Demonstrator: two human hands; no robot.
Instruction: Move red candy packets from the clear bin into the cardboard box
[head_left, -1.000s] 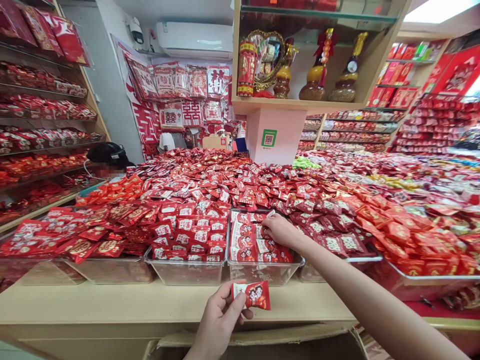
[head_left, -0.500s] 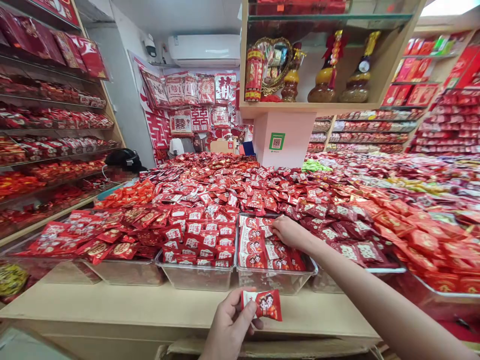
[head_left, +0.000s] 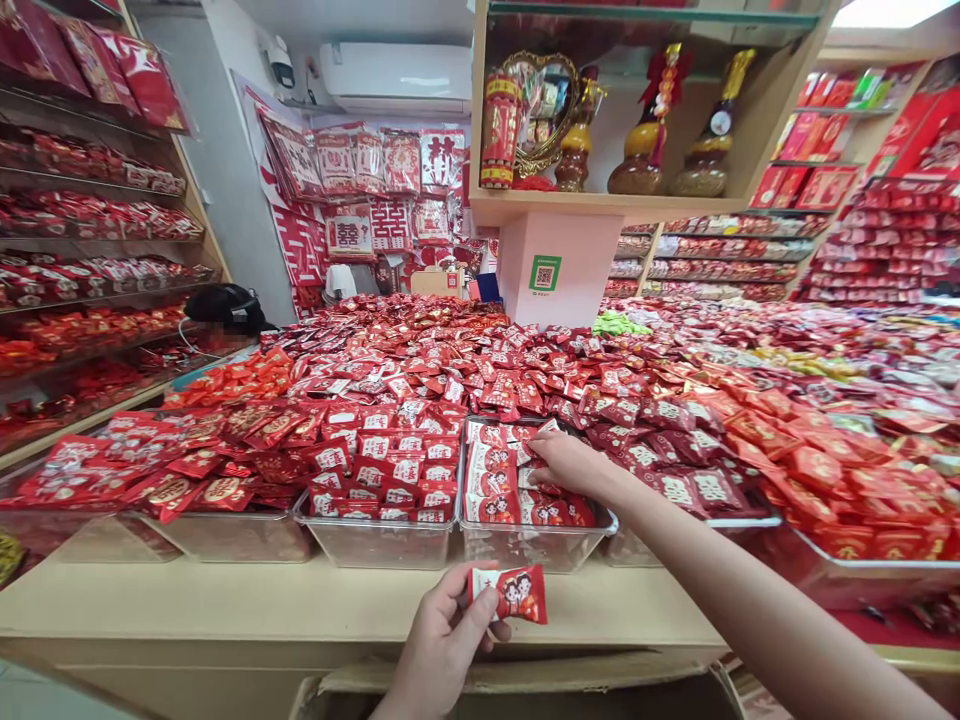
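Red packet (head_left: 529,597): facing up before the clear bin (head_left: 536,531).
Left hand (head_left: 442,632): pinching its pale end.
Right hand (head_left: 574,465): touching binned packets (head_left: 493,482); fingertips hiding, grip unclear.
Risk: a loosening pinch possibly dropping it into the open carton (head_left: 570,672).

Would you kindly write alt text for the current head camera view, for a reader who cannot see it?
A person's left hand holds a small red-and-white packet near a pale counter, while their right hand reaches into a clear bin of similar packets. Behind are heaps of mostly red packets and a raised display cabinet holding ornate bottles.
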